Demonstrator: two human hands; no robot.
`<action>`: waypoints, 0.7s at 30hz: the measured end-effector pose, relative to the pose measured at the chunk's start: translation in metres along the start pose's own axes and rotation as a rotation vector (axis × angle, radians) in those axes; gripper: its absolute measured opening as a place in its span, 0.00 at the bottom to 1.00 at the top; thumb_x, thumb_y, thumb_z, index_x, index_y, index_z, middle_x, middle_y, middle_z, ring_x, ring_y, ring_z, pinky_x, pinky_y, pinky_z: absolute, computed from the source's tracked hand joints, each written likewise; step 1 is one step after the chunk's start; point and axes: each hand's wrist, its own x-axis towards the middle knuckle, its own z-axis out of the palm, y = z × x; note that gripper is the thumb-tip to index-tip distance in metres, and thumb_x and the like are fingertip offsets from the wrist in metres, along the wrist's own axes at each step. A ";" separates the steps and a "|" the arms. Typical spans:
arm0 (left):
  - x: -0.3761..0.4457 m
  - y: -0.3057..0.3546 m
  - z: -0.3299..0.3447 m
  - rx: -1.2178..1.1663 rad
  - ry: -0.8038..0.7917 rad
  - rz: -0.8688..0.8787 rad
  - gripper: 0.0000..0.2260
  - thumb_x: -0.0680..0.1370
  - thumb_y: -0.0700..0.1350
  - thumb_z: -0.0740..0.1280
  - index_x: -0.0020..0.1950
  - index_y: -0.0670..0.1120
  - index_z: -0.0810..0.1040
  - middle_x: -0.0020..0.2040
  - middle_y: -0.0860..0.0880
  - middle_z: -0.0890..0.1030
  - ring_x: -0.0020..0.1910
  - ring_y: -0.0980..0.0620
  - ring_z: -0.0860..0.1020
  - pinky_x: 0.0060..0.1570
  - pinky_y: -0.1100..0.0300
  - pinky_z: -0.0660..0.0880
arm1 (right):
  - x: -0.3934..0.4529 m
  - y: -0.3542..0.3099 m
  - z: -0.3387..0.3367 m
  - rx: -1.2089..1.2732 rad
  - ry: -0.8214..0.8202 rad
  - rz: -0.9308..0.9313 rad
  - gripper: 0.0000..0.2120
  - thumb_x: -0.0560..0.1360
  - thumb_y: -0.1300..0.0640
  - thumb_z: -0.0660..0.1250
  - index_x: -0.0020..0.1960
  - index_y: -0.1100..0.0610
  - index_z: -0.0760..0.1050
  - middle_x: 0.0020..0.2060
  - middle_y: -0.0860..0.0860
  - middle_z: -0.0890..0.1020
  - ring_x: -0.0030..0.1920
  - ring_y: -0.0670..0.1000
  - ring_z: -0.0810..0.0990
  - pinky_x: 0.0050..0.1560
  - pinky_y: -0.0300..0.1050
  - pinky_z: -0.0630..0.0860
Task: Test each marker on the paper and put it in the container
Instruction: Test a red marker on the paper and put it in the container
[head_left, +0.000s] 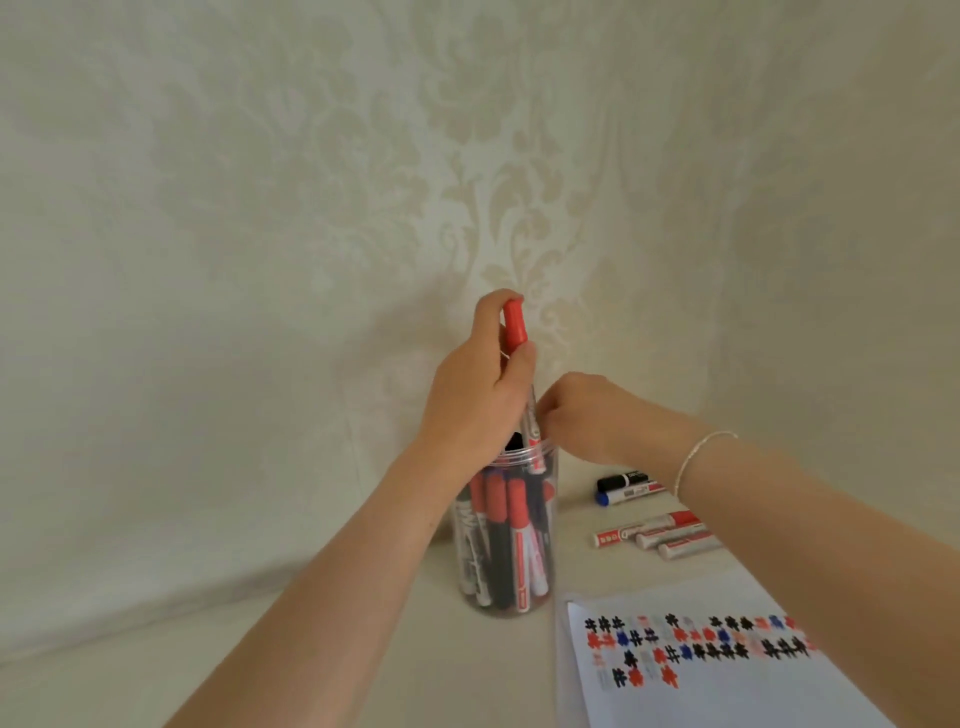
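- Left hand (475, 395) grips a red-capped marker (522, 374) upright, its lower end inside the jar (506, 535) of markers.
- Right hand (582, 415), fingers curled, touches the marker's barrel just above the jar rim.
- Loose markers (654, 530) lie on the desk (363, 649); paper (701, 675) with test marks lies nearer.

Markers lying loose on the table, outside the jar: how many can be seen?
5. A black marker and a blue-capped marker lie beside the right hand; three red markers lie nearer. The right forearm may hide more.
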 end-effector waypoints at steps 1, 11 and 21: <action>-0.001 -0.003 0.002 0.011 -0.038 0.001 0.15 0.81 0.45 0.59 0.67 0.55 0.63 0.41 0.46 0.80 0.38 0.49 0.80 0.39 0.56 0.77 | 0.002 0.000 -0.002 -0.040 -0.039 0.012 0.12 0.75 0.64 0.57 0.42 0.66 0.78 0.34 0.57 0.78 0.32 0.52 0.72 0.30 0.41 0.67; 0.000 -0.020 -0.003 0.232 -0.180 0.017 0.15 0.80 0.47 0.61 0.66 0.56 0.64 0.49 0.52 0.79 0.44 0.52 0.79 0.46 0.56 0.77 | 0.014 -0.008 -0.019 -0.042 -0.500 0.074 0.20 0.80 0.52 0.52 0.69 0.56 0.67 0.67 0.55 0.71 0.52 0.55 0.81 0.57 0.52 0.76; 0.009 -0.023 -0.014 0.037 -0.290 -0.136 0.03 0.80 0.45 0.64 0.53 0.49 0.75 0.42 0.51 0.82 0.36 0.55 0.83 0.43 0.53 0.82 | 0.015 0.000 -0.017 0.122 -0.327 -0.020 0.15 0.76 0.62 0.59 0.61 0.63 0.73 0.54 0.56 0.79 0.47 0.58 0.84 0.55 0.51 0.80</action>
